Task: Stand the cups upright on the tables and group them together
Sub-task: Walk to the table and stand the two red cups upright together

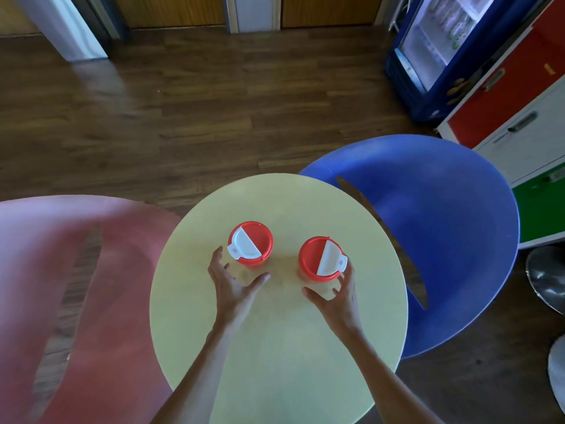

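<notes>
Red-lidded cups (250, 243) (323, 259) upright on yellow table (275, 347) (apart); L hand (233, 286) grip open, R hand (336, 296) grip open beside cup

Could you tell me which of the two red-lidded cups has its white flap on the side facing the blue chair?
The right cup, by the right hand; the left cup's flap faces the pink chair.

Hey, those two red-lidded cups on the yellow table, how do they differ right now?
The left cup sits farther from the person; the right cup sits nearer and closer to the blue chair. The left cup's white flap covers the lid's left half, with its tab pointing left; the right cup's covers the right half, tab pointing right. The right hand has fingers against the right cup; the left hand looks just short of the left cup. Both stand upright on the yellow table, apart.
</notes>
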The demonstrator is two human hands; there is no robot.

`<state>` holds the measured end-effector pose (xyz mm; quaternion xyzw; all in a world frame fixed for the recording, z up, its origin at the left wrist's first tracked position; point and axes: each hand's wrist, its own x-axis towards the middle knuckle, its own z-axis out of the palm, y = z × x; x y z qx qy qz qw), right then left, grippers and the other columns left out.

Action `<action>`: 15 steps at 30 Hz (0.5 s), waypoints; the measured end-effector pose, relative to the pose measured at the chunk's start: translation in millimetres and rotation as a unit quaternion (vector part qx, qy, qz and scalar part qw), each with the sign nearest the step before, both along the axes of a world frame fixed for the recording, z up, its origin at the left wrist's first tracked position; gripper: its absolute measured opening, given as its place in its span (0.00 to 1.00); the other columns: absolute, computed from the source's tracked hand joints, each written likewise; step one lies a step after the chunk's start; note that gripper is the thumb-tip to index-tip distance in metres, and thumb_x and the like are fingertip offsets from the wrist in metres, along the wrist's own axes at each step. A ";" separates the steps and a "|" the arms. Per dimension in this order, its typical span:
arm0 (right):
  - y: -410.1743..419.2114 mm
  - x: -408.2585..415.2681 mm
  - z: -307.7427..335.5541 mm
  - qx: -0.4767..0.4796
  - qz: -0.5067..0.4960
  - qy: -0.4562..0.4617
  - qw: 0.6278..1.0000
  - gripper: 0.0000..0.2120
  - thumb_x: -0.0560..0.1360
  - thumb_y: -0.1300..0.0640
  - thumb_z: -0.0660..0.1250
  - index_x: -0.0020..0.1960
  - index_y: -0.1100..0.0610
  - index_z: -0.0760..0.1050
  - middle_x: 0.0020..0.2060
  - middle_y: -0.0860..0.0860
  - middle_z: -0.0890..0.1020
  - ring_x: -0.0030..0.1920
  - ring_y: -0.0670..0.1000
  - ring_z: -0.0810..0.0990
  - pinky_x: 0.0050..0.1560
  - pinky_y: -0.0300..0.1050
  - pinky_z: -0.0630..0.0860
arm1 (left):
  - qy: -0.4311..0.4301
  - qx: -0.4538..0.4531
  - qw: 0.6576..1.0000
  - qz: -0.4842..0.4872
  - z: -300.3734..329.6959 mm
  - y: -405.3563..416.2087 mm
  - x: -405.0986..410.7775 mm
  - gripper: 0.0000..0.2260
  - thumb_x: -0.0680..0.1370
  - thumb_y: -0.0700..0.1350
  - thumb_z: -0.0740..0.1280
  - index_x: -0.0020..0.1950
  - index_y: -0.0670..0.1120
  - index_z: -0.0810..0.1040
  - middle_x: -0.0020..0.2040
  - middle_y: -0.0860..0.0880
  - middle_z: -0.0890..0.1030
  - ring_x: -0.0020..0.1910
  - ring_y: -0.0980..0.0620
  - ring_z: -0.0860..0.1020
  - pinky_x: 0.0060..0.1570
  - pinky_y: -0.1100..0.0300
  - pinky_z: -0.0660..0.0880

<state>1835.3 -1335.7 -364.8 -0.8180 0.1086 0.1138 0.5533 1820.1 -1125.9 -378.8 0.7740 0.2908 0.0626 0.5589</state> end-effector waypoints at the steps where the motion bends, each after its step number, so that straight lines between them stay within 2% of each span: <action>1: 3.7 -0.6 1.0 -0.005 -0.006 0.000 1.000 0.51 0.60 0.51 0.81 0.74 0.43 0.54 0.71 0.45 0.65 0.72 0.48 0.66 0.69 0.55 0.70 | -0.003 0.000 1.000 -0.002 -2.5 -2.5 1.4 0.51 0.60 0.47 0.83 0.74 0.46 0.56 0.67 0.59 0.58 0.72 0.49 0.63 0.68 0.42 0.69; 3: 10.6 2.9 -3.2 -0.006 -0.020 -0.014 1.000 0.51 0.59 0.50 0.81 0.74 0.47 0.55 0.70 0.47 0.67 0.70 0.50 0.67 0.69 0.52 0.70 | -0.008 0.011 1.000 0.003 0.3 -9.5 8.9 0.48 0.60 0.47 0.83 0.72 0.46 0.58 0.65 0.56 0.60 0.68 0.49 0.66 0.67 0.45 0.70; 6: 25.7 12.1 -0.3 0.006 -0.062 -0.023 0.998 0.47 0.59 0.50 0.82 0.70 0.52 0.60 0.64 0.51 0.72 0.65 0.52 0.72 0.62 0.46 0.72 | -0.028 0.007 0.999 0.022 3.6 -17.8 21.2 0.44 0.61 0.45 0.83 0.68 0.45 0.60 0.65 0.46 0.68 0.63 0.48 0.71 0.64 0.50 0.71; 9: 29.2 21.2 -2.9 0.022 -0.067 -0.028 0.997 0.39 0.61 0.55 0.81 0.64 0.50 0.62 0.58 0.51 0.75 0.58 0.53 0.75 0.50 0.30 0.71 | -0.039 0.007 0.998 0.045 4.1 -19.0 26.5 0.39 0.63 0.44 0.82 0.65 0.48 0.61 0.62 0.46 0.74 0.59 0.47 0.75 0.59 0.51 0.75; 11: 24.8 28.1 -2.4 0.016 -0.039 -0.032 0.999 0.37 0.62 0.57 0.81 0.63 0.50 0.63 0.57 0.51 0.77 0.56 0.52 0.76 0.47 0.26 0.71 | -0.041 0.007 0.999 0.034 2.4 -16.5 24.7 0.37 0.63 0.45 0.81 0.64 0.48 0.63 0.61 0.48 0.76 0.58 0.48 0.77 0.57 0.56 0.76; 13: 17.3 36.0 -1.0 0.008 -0.003 -0.033 0.999 0.36 0.62 0.56 0.81 0.63 0.49 0.64 0.57 0.50 0.77 0.56 0.51 0.77 0.50 0.32 0.73 | -0.042 0.020 0.999 0.007 3.0 -18.1 18.7 0.36 0.64 0.44 0.81 0.65 0.47 0.64 0.60 0.49 0.76 0.57 0.51 0.76 0.54 0.70 0.73; 15: 11.6 42.9 1.5 0.008 0.024 -0.031 0.999 0.36 0.61 0.56 0.81 0.62 0.49 0.64 0.56 0.49 0.78 0.56 0.50 0.77 0.54 0.40 0.75 | -0.043 0.018 0.999 -0.008 1.5 -22.9 11.8 0.37 0.63 0.44 0.81 0.65 0.46 0.64 0.59 0.49 0.76 0.56 0.52 0.76 0.49 0.76 0.70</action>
